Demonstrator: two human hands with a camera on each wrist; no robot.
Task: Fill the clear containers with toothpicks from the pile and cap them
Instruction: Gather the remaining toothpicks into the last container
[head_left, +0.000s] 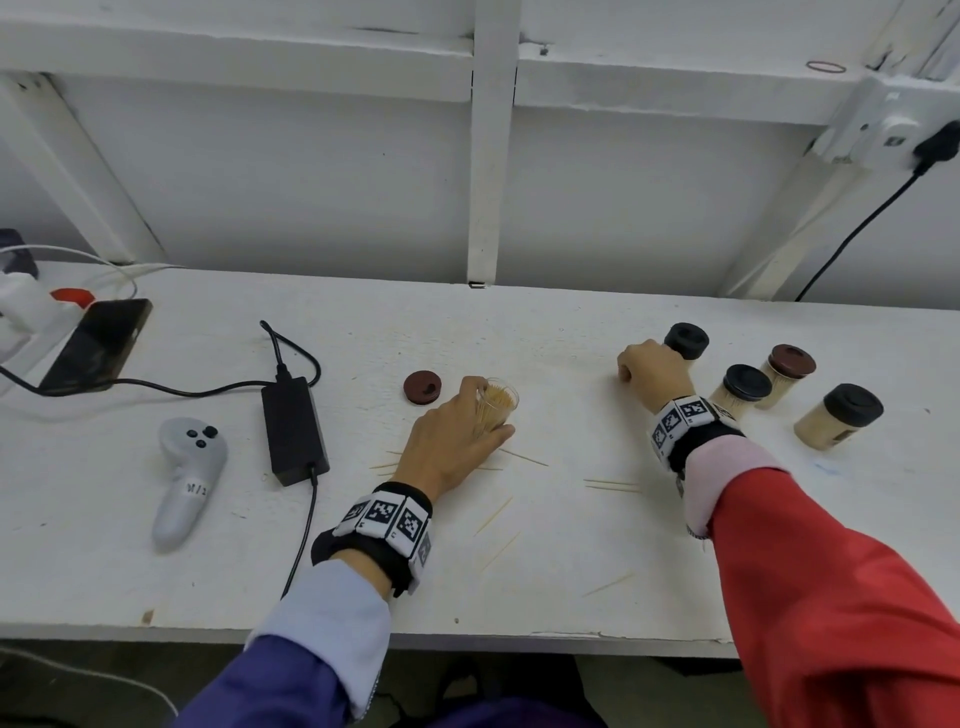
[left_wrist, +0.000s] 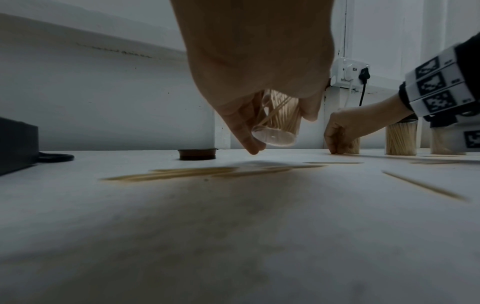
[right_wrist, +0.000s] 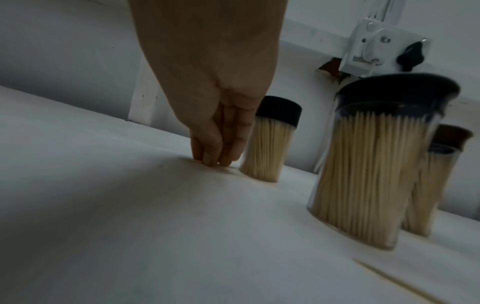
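Observation:
My left hand (head_left: 488, 418) grips an uncapped clear container (head_left: 500, 402) full of toothpicks. In the left wrist view the container (left_wrist: 275, 138) is tilted and lifted off the white table, held between fingers and thumb of that hand (left_wrist: 279, 129). Its brown cap (head_left: 422, 387) lies on the table just to the left. My right hand (head_left: 627, 373) points down with fingertips (right_wrist: 211, 161) on the table, holding nothing visible, beside a black-capped full container (right_wrist: 270, 142). Loose toothpicks (head_left: 610, 484) lie scattered near the front.
Three more capped, filled containers (head_left: 839, 421) stand at the right. A black power adapter (head_left: 293, 428) with its cable, a grey controller (head_left: 187, 478) and a phone (head_left: 96, 343) lie at the left. The table's front edge (head_left: 467, 631) is close to me.

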